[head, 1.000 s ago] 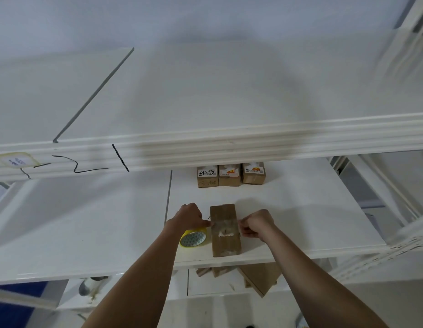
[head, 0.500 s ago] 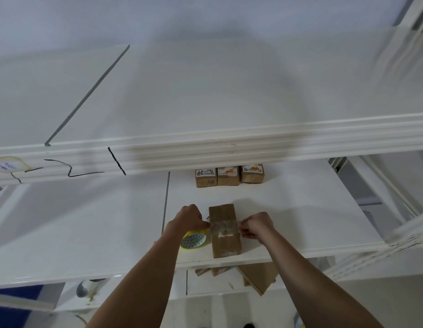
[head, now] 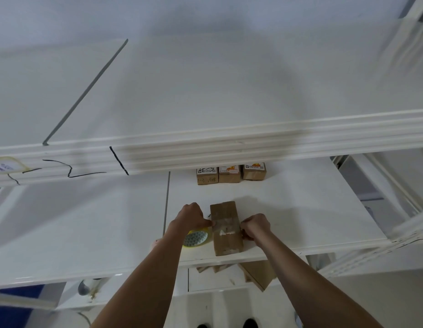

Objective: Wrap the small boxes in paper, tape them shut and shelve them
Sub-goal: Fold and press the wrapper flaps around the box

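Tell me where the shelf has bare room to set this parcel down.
Bare shelf lies right of the parcel and between it and the three boxes at the back. Left is crowded: the tape roll sits beside the left hand.

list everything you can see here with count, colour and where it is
wrapped box: 1, brown paper with a clear tape strip across it, near the front edge of the middle shelf
tape roll: 1, yellow, on the shelf just left of the wrapped box, partly under the left wrist
small labelled boxes: 3, brown with white labels, in a row at the back of the same shelf
brown packages: count unclear, on the level below, mostly hidden
shelf unit: 1, white, black pen marks on the upper board's front edge
sticker: 1, white and yellowish, far left of that edge
left hand: at the box's left side, pinching the tape
right hand: fingers curled at the box's right side
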A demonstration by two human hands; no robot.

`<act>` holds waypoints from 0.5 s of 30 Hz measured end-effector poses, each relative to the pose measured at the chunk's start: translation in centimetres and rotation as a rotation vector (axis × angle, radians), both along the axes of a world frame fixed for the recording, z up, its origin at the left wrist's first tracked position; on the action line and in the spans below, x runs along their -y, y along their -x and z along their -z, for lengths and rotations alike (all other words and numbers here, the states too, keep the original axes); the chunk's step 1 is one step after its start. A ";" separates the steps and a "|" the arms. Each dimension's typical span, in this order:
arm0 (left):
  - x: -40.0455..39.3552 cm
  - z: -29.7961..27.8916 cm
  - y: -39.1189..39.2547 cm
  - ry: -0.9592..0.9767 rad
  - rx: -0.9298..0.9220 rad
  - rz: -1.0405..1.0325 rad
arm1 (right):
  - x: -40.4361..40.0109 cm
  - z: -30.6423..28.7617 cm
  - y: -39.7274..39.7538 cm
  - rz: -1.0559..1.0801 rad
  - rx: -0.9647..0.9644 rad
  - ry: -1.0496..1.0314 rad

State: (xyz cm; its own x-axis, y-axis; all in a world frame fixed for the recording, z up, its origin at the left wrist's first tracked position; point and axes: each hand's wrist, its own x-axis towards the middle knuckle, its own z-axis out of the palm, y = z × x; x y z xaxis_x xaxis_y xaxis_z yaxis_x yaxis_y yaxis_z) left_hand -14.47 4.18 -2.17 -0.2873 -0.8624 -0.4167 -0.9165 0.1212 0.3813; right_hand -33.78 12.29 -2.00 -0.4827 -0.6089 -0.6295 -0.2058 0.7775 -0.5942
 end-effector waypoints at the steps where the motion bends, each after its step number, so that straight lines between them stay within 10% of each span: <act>1: 0.0 0.0 0.0 0.001 0.000 0.001 | -0.3 -0.2 -0.1 -0.003 -0.027 0.012; 7: 0.0 0.1 -0.1 -0.007 -0.004 -0.008 | -0.3 -0.6 -1.1 -0.103 -0.395 0.210; 15: -0.5 -0.1 0.1 0.021 0.003 -0.007 | 0.7 -2.9 -2.4 -0.331 -0.418 0.068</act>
State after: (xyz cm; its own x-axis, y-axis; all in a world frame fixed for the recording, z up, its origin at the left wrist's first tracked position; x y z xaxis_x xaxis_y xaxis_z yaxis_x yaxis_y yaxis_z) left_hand -14.60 4.71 -2.10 -0.2797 -0.8732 -0.3991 -0.9185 0.1224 0.3759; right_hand -31.36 11.63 0.87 -0.4593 -0.8038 -0.3781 -0.6632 0.5935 -0.4561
